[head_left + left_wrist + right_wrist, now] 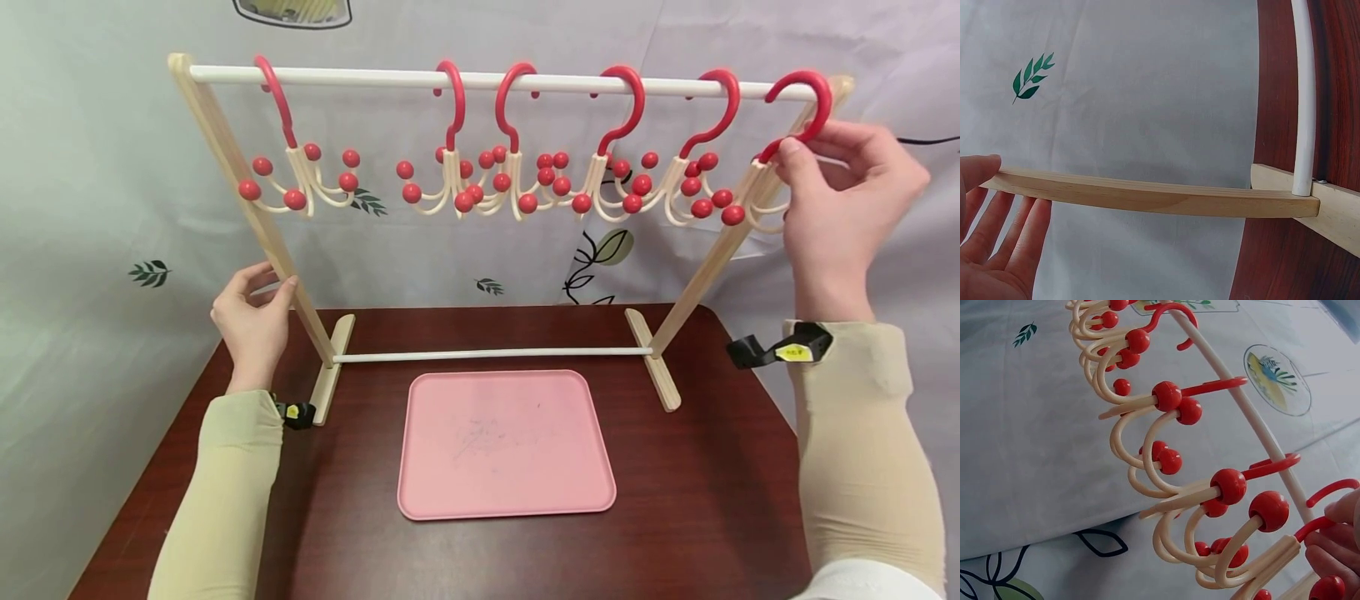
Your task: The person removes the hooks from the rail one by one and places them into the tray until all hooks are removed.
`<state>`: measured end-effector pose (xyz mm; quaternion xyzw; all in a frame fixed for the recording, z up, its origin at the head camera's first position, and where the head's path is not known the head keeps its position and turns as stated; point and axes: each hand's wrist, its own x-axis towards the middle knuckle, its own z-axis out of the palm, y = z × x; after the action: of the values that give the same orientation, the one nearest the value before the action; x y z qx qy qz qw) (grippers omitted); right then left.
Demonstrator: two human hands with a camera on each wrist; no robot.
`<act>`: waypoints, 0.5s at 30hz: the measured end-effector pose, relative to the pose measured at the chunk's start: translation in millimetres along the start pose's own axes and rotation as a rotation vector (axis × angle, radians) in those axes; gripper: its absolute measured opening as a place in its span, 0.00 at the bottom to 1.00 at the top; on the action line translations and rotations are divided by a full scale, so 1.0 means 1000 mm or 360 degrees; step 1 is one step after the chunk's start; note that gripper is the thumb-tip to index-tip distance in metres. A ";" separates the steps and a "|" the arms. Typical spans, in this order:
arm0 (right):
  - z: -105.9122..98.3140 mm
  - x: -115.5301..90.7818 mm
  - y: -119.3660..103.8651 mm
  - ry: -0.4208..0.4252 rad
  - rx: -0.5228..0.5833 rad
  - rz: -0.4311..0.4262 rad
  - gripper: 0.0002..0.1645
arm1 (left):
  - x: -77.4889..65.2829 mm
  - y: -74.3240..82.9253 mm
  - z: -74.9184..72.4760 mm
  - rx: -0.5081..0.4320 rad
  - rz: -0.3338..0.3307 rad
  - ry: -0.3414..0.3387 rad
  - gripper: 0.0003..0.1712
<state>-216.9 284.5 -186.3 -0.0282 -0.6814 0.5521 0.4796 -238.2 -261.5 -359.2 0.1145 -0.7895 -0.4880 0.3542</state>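
Observation:
My right hand (847,200) pinches the red hook of a multi-prong hanger (823,92) at the right end of the white rod (352,77). The hook's curve overlaps the rod in the head view; cream prongs with red ball tips hang below my fingers. Lower on the other side, my left hand (251,321) grips the wooden upright (1147,197) of the rack, thumb on one face and fingers on the opposite one. Several matching hangers, such as the leftmost hanger (288,125) and a middle hanger (452,108), hang along the rod.
A pink tray (506,508) lies on the dark wooden table (495,558) in front of the rack. The rack's lower white bar (487,355) joins its wooden feet (663,383). Behind stands a pale cloth (450,267) with leaf prints.

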 end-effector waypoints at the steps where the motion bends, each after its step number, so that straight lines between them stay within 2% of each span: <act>1: 0.000 -0.001 0.000 0.0002 0.0003 0.0002 0.13 | 0.000 0.000 0.000 -0.0001 0.0003 -0.0001 0.22; 8: -0.003 -0.005 0.003 -0.0012 -0.0111 -0.0003 0.15 | 0.000 0.001 0.000 0.0013 0.0007 -0.0004 0.22; 15: -0.005 -0.010 0.003 -0.0020 -0.0110 0.0020 0.16 | 0.000 -0.001 0.000 -0.0006 0.0013 0.0000 0.21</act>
<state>-209.5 283.6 -195.4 -0.0456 -0.7029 0.5312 0.4708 -238.2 -261.9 -359.8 0.1106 -0.7890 -0.4880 0.3564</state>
